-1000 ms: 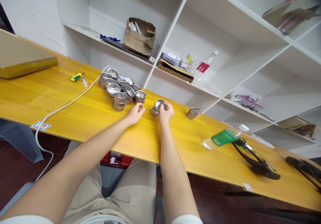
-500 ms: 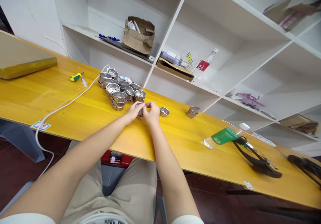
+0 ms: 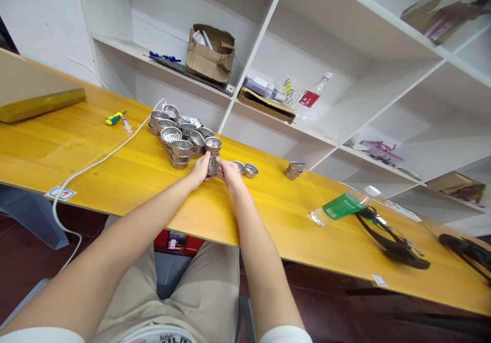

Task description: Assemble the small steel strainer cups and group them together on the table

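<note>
A small perforated metal strainer cup is tipped on its side between my two hands, just above the table. My left hand is closed around its left side. At its right edge, my right hand has thumb and fingers pinched on the cup, partly hiding it. Many more such cups stand in a stacked pile just beyond my left hand. Two single cups lie right of my right hand, one partly behind it.
A short stack of cups stands further right on the yellow table. Beyond it lie a green-labelled bottle and a black strap-like headset. On the left are a screwdriver, a syringe and a white cable.
My right hand has shifted and opened slightly away from the cup's front, and the cup has turned so more of it shows. A second loose cup now shows beside my right hand.
</note>
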A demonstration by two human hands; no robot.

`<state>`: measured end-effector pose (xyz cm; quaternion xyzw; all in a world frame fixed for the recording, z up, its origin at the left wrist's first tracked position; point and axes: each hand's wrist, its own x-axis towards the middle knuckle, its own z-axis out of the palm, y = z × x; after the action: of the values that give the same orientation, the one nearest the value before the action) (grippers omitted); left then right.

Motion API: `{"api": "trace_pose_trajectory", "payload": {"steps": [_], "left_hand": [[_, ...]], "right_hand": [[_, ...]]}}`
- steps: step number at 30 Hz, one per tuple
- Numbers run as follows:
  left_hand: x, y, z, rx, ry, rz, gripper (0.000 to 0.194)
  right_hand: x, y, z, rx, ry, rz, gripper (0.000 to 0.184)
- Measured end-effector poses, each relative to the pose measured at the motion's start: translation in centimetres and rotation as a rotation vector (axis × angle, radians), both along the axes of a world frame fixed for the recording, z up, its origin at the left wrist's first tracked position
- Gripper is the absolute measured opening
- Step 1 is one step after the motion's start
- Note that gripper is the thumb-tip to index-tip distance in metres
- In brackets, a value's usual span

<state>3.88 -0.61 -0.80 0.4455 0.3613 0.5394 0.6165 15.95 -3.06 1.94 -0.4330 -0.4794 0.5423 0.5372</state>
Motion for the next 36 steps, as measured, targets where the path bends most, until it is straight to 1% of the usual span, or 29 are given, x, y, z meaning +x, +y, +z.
{"api": "trace_pose_trajectory", "payload": {"steps": [3,6,8,9,10,11,13,15,16,18,21,23,24,25,28,29,30,32,34,36], "left_hand": [[-0.1,-0.2,0.3,-0.05,-0.029,-0.014,0.061],[-0.4,-0.5,0.7,-0.079,-0.008,-0.037,0.049],[-0.7,-0.6,1.0,-0.122,0.04,-0.061,0.041],[-0.8,-0.7,1.1,-0.138,0.078,-0.059,0.038],[-0.9,-0.7,1.2,-0.143,0.126,-0.042,0.036],[-1.0,-0.6,1.2,-0.134,0.186,-0.011,0.033],[-1.1,-0.4,1.1,-0.082,0.339,0.077,0.028],[-1.2,-0.2,0.9,-0.021,0.492,0.147,0.022],[-1.2,-0.1,0.7,0.005,0.558,0.164,0.021],[-1.2,0.1,0.3,0.048,0.661,0.166,0.021],[-1.3,0.2,0.0,0.083,0.763,0.151,0.027],[-1.4,0.2,0.0,0.113,0.836,0.149,0.03],[-1.5,0.2,0.0,0.145,0.882,0.16,0.031],[-1.6,0.3,0.0,0.19,0.935,0.181,0.031],[-1.7,0.5,0.0,0.328,1.076,0.254,0.029],[-1.7,0.6,-0.1,0.351,1.1,0.261,0.029],[-1.7,0.6,-0.2,0.36,1.109,0.259,0.029],[-1.6,0.6,-0.3,0.363,1.098,0.253,0.031],[-1.7,0.4,-0.2,0.37,1.072,0.258,0.034],[-1.8,0.0,0.0,0.405,1.043,0.27,0.035]], "right_hand": [[0.1,0.0,0.6,-0.039,0.119,-0.04,0.054],[0.9,0.1,1.3,0.009,0.218,-0.131,0.05],[1.9,0.2,1.4,0.049,0.193,-0.211,0.045],[2.5,0.2,1.4,0.055,0.128,-0.25,0.041],[3.0,0.3,1.3,0.048,0.019,-0.286,0.036],[3.5,0.3,1.2,0.032,-0.134,-0.314,0.032],[4.1,0.2,0.9,-0.002,-0.525,-0.339,0.03],[4.0,0.1,0.4,-0.018,-0.913,-0.32,0.032],[3.8,0.0,0.2,-0.024,-1.068,-0.299,0.032],[3.1,-0.2,-0.1,-0.046,-1.289,-0.266,0.03],[2.1,-0.5,-0.4,-0.097,-1.461,-0.241,0.026],[1.9,-0.5,-0.1,-0.123,-1.479,-0.245,0.028],[2.0,-0.6,0.1,-0.13,-1.461,-0.271,0.029],[2.3,-0.6,0.4,-0.131,-1.432,-0.317,0.031],[3.6,-0.7,1.1,-0.123,-1.323,-0.513,0.032],[4.1,-0.6,1.2,-0.127,-1.297,-0.55,0.031],[4.6,-0.6,1.1,-0.139,-1.281,-0.558,0.032],[5.4,-0.4,0.7,-0.182,-1.27,-0.514,0.032],[5.8,-0.1,0.2,-0.218,-1.273,-0.462,0.027],[5.9,0.1,-0.2,-0.21,-1.272,-0.47,0.021]]}}
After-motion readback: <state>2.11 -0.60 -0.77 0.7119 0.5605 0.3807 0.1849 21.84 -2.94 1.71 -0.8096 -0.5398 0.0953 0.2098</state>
